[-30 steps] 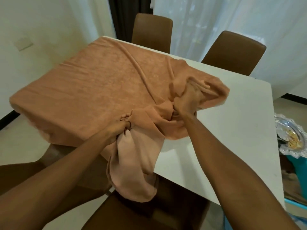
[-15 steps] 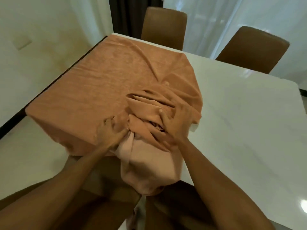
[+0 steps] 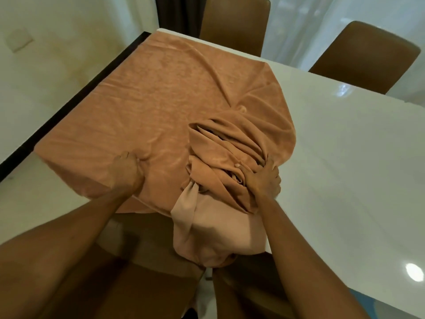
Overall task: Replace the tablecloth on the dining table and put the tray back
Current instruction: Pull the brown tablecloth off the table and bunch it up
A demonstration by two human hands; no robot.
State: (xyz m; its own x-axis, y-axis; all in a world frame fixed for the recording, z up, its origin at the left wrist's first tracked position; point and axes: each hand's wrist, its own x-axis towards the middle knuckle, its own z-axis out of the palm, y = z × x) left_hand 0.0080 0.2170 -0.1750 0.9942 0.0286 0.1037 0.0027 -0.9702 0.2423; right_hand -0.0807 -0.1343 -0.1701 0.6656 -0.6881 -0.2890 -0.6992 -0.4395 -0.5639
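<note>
An orange tablecloth (image 3: 147, 107) covers the left half of the white dining table (image 3: 345, 157). Its right part is gathered into a thick bunch of folds (image 3: 225, 148), and a paler end hangs over the near table edge (image 3: 207, 233). My left hand (image 3: 127, 171) grips the cloth near the front edge, where creases radiate from the fingers. To the right, my right hand (image 3: 262, 178) lies on the bunch with its fingers curled into the folds. The tray is out of view.
Two brown chairs stand at the far side, one behind the cloth (image 3: 234, 21) and one to the right (image 3: 368, 54). Another brown chair (image 3: 142, 284) is tucked in below the near edge. A wall runs along the left, and white curtains hang behind.
The right side of the cloth has been pulled in from the bare table into a bunch near the front edge. My left hand has moved left along the edge. The tray has left the view.
</note>
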